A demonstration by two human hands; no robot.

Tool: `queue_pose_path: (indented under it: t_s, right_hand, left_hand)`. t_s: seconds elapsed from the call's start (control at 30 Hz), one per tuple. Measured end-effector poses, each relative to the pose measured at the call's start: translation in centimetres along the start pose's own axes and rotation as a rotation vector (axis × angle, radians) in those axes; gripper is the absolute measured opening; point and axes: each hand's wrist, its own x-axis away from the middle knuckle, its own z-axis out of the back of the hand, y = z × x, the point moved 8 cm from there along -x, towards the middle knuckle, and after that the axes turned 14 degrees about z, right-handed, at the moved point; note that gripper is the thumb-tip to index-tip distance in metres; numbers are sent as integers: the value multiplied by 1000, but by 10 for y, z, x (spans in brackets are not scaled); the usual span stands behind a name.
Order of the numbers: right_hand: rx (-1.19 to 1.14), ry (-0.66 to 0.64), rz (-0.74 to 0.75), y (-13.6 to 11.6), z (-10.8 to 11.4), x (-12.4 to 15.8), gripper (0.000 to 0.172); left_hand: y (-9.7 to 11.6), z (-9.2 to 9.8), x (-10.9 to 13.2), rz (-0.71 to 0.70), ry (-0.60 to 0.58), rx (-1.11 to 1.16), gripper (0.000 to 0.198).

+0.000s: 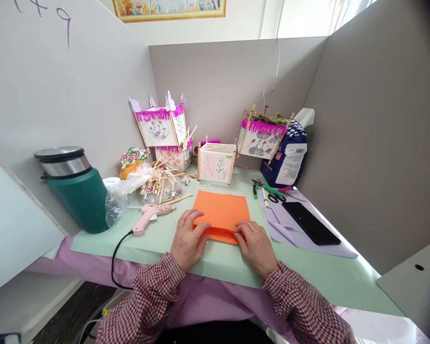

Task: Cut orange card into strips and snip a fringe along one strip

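Observation:
An orange sheet of paper (pixel 222 210) lies flat on the pale green table cover, its near edge folded up into a narrow raised strip. My left hand (pixel 189 239) holds the left end of that fold, thumb and fingers closed around it. At the right end, my right hand (pixel 255 244) pinches the same fold between thumb and fingers. Just beyond the paper stands a small white paper lantern (pixel 217 165) with wooden stick corners and drawn plants. A pink glue gun (pixel 150 217) rests left of my left hand.
A green thermos (pixel 75 191) and a pile of wooden sticks (pixel 161 181) stand left. Decorated lanterns (pixel 161 126) are stacked at the back; another lantern (pixel 261 138) hangs right. Scissors (pixel 275 195), green-handled pliers (pixel 256 188), a black phone (pixel 310 222) and purple paper (pixel 283 229) lie right.

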Motion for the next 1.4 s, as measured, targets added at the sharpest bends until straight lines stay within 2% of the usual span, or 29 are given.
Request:
queue_pose_path:
  t_s: [0.2,0.7,0.8,1.0,1.13,1.23,1.3,1.4]
  right_hand:
    - [-6,-15,-40,8,-5,2,12]
    - [-18,-43,-63,7,-5,1,11]
    - [-33,-34,-67,7,-4,1,12]
    - [-7,-34,-42,4,-3,2,14]
    - [38,-40,39,-7,0,0,21]
    - [79,-78,127,-17,5,-5,19]
    - [89,-120,147,-19,14,-11,15]
    - [-34,-167,151,-23,45,-26,20]
  left_hand:
    - [3,-1,0,-27,-26,-25,14]
    - [6,-12,-2,-26,-141,-126,14]
    - [2,-14,-2,-25,-142,-100,19]
    - [-8,-21,-2,41,-160,-59,43]
    - [-1,-23,-5,-14,-197,-143,22]
    - [5,-15,-14,-36,-219,-185,21]
    - [9,-4,-23,-45,-284,-194,22]
    - [19,25,-39,-54,-429,-203,17]
